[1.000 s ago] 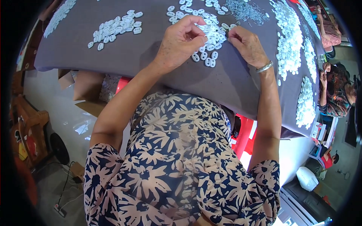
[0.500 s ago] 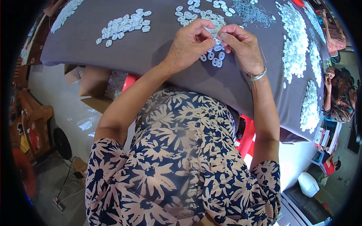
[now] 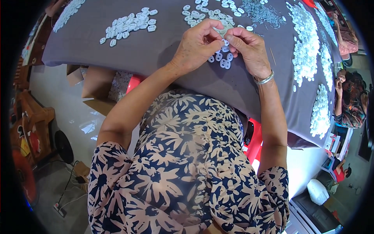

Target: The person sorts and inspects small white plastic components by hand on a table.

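Note:
My left hand and my right hand meet over the grey cloth-covered table, fingertips pinched together on a small pale green-white plastic piece. A silver bracelet sits on my right wrist. Just below my fingers lies a small cluster of white oval plastic pieces. Behind my hands is a pile of thin grey metal pins. What exactly each fingertip grips is partly hidden.
More white pieces lie in groups at the left, far left corner and right side. Another person sits at the right edge. A cardboard box, a red stool and wooden furniture stand below the table.
My hands lifted off the cluster of white pieces and came together, both now pinching one small piece above the table. The view shifted slightly nearer.

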Demonstrator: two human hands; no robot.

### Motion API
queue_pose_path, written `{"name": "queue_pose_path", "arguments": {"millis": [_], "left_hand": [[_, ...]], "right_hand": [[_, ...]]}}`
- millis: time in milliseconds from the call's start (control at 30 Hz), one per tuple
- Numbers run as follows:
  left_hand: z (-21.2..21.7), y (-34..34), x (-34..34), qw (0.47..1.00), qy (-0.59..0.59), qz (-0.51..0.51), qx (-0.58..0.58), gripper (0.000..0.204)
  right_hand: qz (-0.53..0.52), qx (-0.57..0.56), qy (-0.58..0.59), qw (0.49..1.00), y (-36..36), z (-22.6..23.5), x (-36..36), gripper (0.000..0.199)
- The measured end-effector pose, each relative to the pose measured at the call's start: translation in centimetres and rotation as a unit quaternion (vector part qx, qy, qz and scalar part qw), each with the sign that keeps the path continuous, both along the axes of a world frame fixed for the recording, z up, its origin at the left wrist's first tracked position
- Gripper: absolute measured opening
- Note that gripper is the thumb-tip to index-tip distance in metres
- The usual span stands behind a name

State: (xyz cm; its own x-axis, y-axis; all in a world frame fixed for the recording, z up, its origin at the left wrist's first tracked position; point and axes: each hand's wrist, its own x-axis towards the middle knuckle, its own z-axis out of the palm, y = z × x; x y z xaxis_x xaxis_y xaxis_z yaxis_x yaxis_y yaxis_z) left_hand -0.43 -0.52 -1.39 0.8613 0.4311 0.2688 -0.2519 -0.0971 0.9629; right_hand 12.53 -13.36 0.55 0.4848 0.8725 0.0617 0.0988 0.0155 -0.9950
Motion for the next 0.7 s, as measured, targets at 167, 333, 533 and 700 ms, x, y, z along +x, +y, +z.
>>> {"name": "queue_pose_path", "arguments": {"millis": [167, 333, 533, 700], "left_hand": [[0.0, -0.2, 0.0, 1.000, -0.010, 0.012, 0.002, 0.031], [0.0, -0.5, -0.2, 0.999, 0.004, 0.036, 0.004, 0.034], [-0.5, -0.6, 0.0, 0.999, -0.001, 0.048, -0.014, 0.032], [-1.1, -0.7, 0.4, 0.997, -0.015, 0.071, -0.027, 0.029]], "right_hand": [[-0.007, -0.002, -0.022, 1.000, 0.0, 0.1, -0.2, 0.013], [-0.008, 0.004, -0.061, 0.998, 0.2, 0.1, -0.5, 0.014], [-0.019, 0.015, -0.115, 0.993, 0.4, -0.6, -0.8, 0.015], [-0.058, 0.002, -0.129, 0.990, 0.8, -0.8, -1.8, 0.015]]}}
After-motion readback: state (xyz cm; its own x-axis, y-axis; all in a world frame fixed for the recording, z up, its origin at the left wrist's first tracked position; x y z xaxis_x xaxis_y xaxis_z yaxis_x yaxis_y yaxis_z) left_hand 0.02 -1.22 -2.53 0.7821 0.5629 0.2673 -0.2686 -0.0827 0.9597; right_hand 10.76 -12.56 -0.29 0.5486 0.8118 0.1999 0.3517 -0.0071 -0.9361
